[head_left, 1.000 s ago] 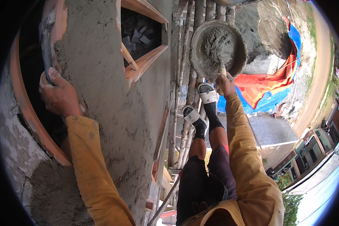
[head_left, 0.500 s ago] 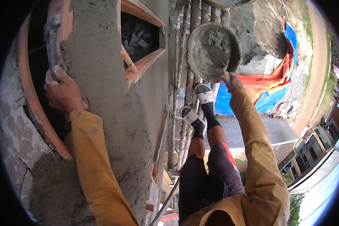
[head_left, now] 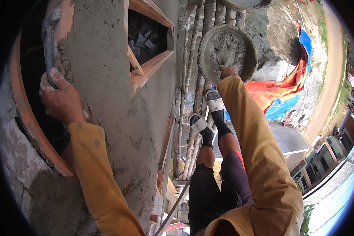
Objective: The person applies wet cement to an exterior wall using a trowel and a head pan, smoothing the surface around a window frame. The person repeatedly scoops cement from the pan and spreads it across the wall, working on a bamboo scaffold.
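My left hand (head_left: 63, 98) is wrapped round a long grey tool (head_left: 50, 43) lying along the orange wooden edge (head_left: 65, 19) of a dark window opening in the wall at left. Fresh grey plaster (head_left: 98, 67) covers the wall beside it. My right hand (head_left: 229, 71) grips a trowel (head_left: 226, 59) dipped in the bucket (head_left: 204, 51) of wet grey mortar; most of its handle is hidden by my fingers. My sandalled feet (head_left: 214, 100) stand on bamboo poles just below the bucket.
A second window opening (head_left: 131, 63) has an orange frame. A second container (head_left: 247, 6) sits at the top, beside the bamboo scaffold (head_left: 185, 118). Below the scaffold lie red-orange (head_left: 279, 84) and blue tarps (head_left: 283, 108). A dirt road (head_left: 322, 106) and low buildings (head_left: 322, 161) are at right.
My right hand and forearm have shifted left and upward toward the bucket's middle, with the trowel in the mortar. My left hand still holds the grey tool at the window edge.
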Demonstrator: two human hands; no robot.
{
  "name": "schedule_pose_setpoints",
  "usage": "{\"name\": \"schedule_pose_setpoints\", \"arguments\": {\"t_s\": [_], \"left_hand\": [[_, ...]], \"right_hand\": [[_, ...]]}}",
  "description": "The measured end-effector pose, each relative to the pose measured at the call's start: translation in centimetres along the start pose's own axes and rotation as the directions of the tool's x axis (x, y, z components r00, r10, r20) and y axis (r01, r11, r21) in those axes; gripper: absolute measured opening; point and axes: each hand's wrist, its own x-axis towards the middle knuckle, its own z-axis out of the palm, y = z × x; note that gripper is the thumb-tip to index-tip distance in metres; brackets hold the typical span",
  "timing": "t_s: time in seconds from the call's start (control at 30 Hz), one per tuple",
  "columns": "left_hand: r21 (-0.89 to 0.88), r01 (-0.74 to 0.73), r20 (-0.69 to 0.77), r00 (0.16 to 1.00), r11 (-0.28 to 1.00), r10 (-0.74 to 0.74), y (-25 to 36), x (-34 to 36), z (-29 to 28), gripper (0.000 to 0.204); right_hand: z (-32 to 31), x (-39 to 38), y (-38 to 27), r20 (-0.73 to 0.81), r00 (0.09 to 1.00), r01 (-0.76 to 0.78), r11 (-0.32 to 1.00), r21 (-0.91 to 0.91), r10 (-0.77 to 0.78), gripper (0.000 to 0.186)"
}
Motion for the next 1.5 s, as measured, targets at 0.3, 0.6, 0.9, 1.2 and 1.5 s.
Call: {"name": "schedule_pose_setpoints", "arguments": {"t_s": [0.3,0.6,0.9,1.2,1.5], "left_hand": [[0.023,0.047,0.003,0.999,0.999,-0.047,-0.5,-0.7,-0.1,0.043],[0.003,0.086,-0.023,0.996,0.996,-0.086,-0.5,-1.0,-0.8,0.049],[-0.440,-0.250,0.025,0.957,0.862,0.290,0.5,-9.2,-9.5,0.059],[-0.171,-0.358,-0.192,0.926,0.918,0.325,-16.4,-20.6,-44.9,0.048],[0.072,0.151,-0.645,0.761,0.986,-0.070,-25.0,-20.3,-62.7,0.066]], "right_hand": [[-0.5,-6.8,-0.1,0.104,0.985,-0.152,0.432,0.889,0.134,0.013],[-4.8,-13.9,0.1,0.229,0.973,-0.212,0.447,0.869,0.016,0.016],[-14.7,-30.8,-8.2,0.115,0.958,-0.062,0.205,0.977,-0.261,0.031],[-24.7,-40.7,-25.4,-0.348,0.938,0.348,-0.040,0.937,0.011,0.042],[-19.3,-42.3,-44.0,-0.484,0.840,0.536,0.508,0.674,-0.244,0.053]]}}
